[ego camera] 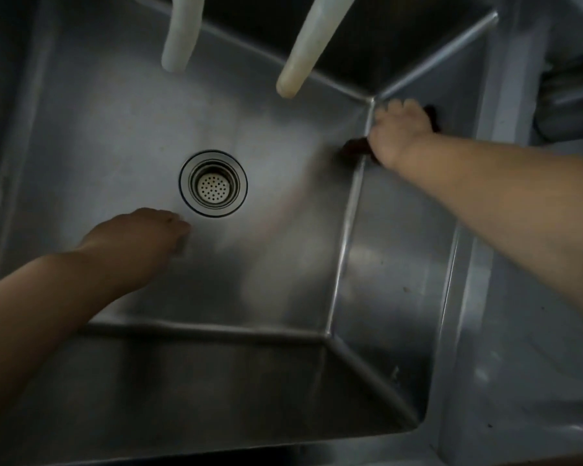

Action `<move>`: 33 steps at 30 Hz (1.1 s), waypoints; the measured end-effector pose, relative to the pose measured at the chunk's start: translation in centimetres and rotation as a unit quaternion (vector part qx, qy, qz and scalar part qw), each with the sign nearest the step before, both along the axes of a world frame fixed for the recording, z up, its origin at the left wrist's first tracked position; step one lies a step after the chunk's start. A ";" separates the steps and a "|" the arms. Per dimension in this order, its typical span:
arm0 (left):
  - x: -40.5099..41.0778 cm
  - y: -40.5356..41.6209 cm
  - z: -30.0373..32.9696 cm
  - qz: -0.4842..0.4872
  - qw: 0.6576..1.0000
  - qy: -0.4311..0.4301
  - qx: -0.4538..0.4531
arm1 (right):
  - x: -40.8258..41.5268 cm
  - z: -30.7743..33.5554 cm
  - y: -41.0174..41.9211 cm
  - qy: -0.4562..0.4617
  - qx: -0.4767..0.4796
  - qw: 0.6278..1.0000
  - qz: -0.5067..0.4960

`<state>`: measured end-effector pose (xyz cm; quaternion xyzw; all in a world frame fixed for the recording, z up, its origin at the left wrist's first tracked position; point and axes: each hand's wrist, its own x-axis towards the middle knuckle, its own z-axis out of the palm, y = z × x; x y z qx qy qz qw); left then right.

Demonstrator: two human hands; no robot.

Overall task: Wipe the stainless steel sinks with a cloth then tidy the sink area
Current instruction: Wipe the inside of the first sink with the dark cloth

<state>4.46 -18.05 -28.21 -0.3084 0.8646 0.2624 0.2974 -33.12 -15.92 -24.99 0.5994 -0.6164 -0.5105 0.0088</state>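
The deep stainless steel sink point(122, 122) fills most of the frame, with a round perforated metal drain strainer point(213, 183) at its centre. In the upper right, the right hand point(399, 129) presses a dark brown cloth point(355, 147) into the far right corner of the basin, fingers spread over it. In the lower left, the left hand point(138, 240) rests on the sink floor just beside the drain; its fingers look curled, but I cannot tell if they hold anything. Two pale plastic hoses point(305, 45) hang from the upper edge.
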 end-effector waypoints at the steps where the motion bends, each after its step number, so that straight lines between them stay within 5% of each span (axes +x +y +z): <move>1: 0.0 0.1 -0.2 0.001 1.000 0.003 0.001 | -0.6 0.5 -1.0 0.017 -0.010 1.000 0.005; 4: 0.3 0.2 -0.7 0.002 1.000 0.021 -0.003 | -1.0 1.4 -2.2 0.030 -0.022 0.999 0.035; 9: 0.2 0.5 -1.1 -0.004 0.999 0.035 -0.003 | 3.4 1.3 5.0 -0.101 0.069 0.991 -0.056; 15: 0.5 0.5 -0.7 0.015 0.999 0.038 0.015 | 12.0 2.0 16.1 -0.170 0.350 0.921 0.033; 18: 0.4 0.4 -0.2 -0.012 0.999 0.031 0.005 | 14.0 2.4 19.1 -0.160 0.413 0.895 0.046; 26: -1.0 0.1 0.7 -0.019 1.000 0.019 0.000 | 7.1 1.5 9.7 -0.136 0.215 0.960 -0.119; 33: -2.1 -0.4 0.5 -0.006 1.000 0.028 -0.012 | 0.2 0.6 -0.9 -0.029 0.111 0.988 -0.104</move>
